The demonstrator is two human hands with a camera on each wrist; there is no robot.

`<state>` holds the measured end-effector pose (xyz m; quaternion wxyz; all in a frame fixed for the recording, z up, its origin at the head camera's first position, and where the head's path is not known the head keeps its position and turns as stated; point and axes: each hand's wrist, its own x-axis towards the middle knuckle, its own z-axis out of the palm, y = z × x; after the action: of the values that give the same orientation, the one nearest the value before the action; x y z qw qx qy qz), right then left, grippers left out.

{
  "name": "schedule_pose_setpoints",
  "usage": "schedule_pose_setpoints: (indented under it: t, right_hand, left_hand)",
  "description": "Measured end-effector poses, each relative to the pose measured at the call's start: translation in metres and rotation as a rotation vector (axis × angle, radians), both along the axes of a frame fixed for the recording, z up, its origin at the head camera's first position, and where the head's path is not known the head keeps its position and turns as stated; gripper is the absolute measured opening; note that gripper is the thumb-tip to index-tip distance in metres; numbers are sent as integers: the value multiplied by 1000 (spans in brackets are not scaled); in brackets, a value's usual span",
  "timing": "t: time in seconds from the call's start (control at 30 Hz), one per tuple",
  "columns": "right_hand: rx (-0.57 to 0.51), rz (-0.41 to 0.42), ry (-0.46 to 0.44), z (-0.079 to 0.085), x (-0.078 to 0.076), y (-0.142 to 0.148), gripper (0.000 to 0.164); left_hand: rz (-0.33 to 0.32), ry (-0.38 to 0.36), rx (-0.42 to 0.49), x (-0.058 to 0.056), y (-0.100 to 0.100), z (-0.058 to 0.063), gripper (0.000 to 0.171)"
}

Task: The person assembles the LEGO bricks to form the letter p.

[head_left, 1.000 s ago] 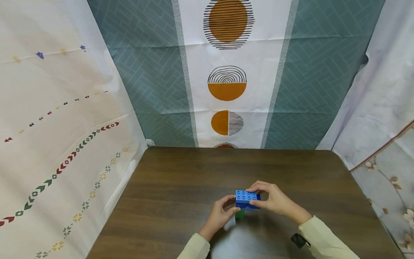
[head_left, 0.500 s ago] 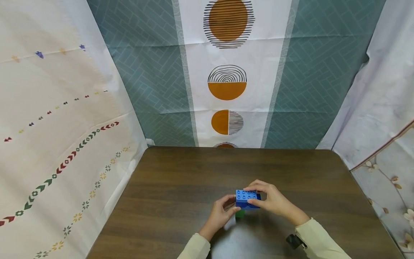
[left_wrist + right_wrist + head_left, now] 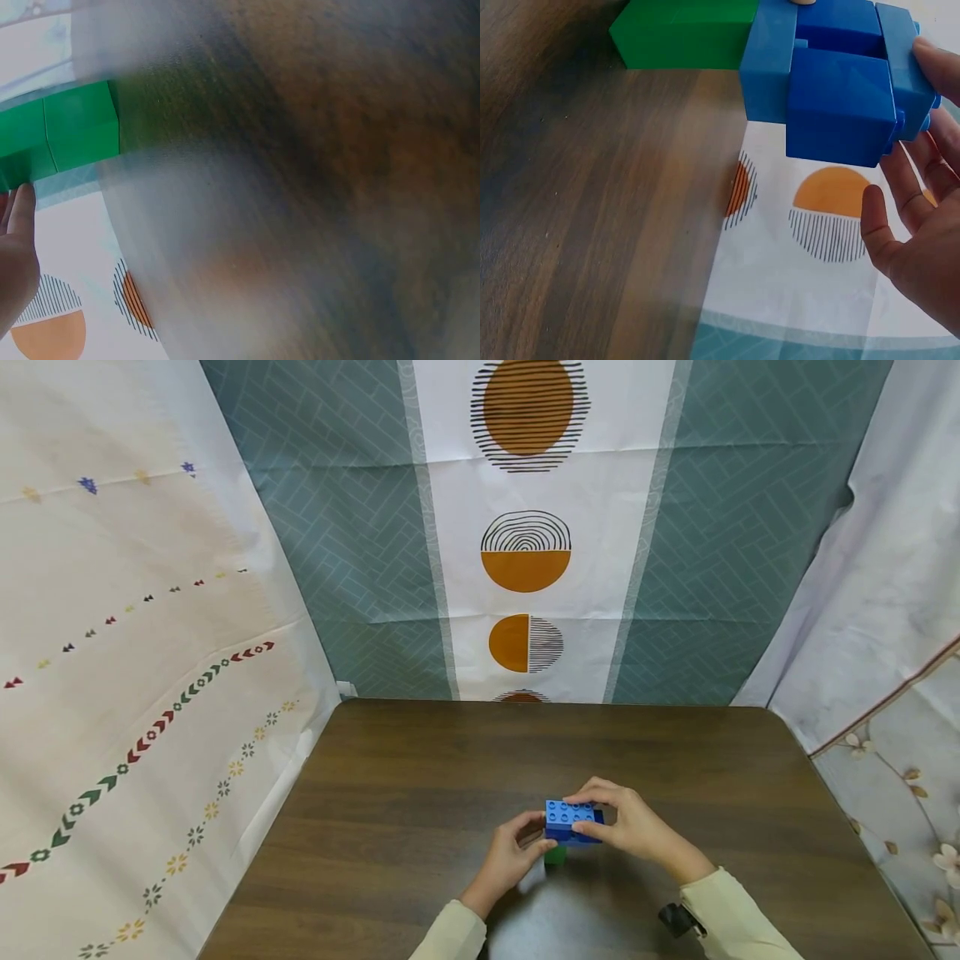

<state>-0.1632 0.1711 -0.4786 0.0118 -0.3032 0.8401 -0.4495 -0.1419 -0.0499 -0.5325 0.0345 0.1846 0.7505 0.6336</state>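
Note:
A stack of toy building bricks stands on the table's near half. On its top lies a light blue studded brick, with darker blue bricks under it and green bricks at the bottom. My left hand holds the stack's left end, thumb on the near side and fingers curled behind; only part of this hand shows in the left wrist view. From the right, my right hand grips the light blue top brick between thumb and fingers. In the right wrist view, this hand's fingers reach the studded side of the blue bricks.
The brown wooden table spreads around the stack. A teal and white patterned cloth hangs behind its far edge. Pale curtains stand at the left and right. A black strap device is on the right wrist.
My right hand and forearm have shifted slightly left along the top brick. The left hand and the stack have stayed almost where they were.

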Motion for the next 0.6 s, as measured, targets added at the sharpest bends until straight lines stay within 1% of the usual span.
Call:
schedule_pose_setpoints:
  t: [0.2,0.27,0.5,0.6]
  right_hand:
    - [22,-4,28,0,0,0,32]
    - [22,-7,32,-1,-1,0,32]
    - [-16,16,29,-7,-2,2,32]
    - [-15,19,39,-8,-2,3,31]
  left_hand:
    - [12,-11,-21,-9,1,-23,32]
    - [16,-12,-29,-11,1,-27,33]
    - [11,-36,-32,-10,0,-30,34]
    - [16,-20,-31,-10,0,-30,34]
